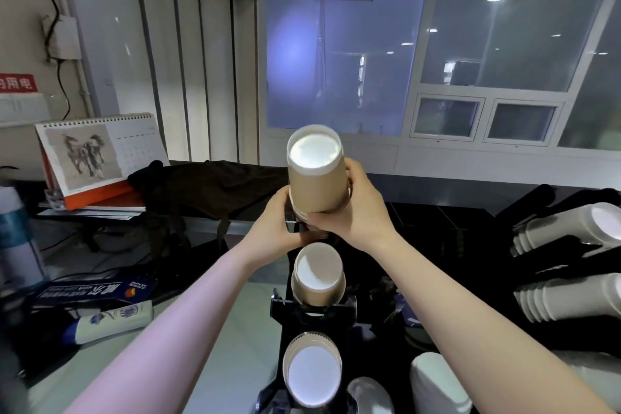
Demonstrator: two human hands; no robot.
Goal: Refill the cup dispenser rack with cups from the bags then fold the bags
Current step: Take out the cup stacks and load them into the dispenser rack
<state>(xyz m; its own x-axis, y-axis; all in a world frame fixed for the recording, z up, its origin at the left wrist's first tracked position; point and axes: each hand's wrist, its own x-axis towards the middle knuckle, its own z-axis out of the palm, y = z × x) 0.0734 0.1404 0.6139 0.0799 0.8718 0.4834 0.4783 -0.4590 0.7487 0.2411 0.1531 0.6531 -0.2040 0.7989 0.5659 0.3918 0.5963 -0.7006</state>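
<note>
Head view, left hand (pixel 279 222) and right hand (pixel 356 208) both gripping brown cup stack (pixel 317 178) over black dispenser rack (pixel 312 316), white cup stacks (pixel 568 232) at right.

Large windows (pixel 487 44) with ceiling-light reflections, grey panelled wall (pixel 161 54) left, desk calendar (pixel 97 155) on cluttered pale surface (pixel 235 329)

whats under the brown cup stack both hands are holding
Under the brown cup stack, held by the left hand and right hand, is the black rack. The hands cover where they meet.
</note>
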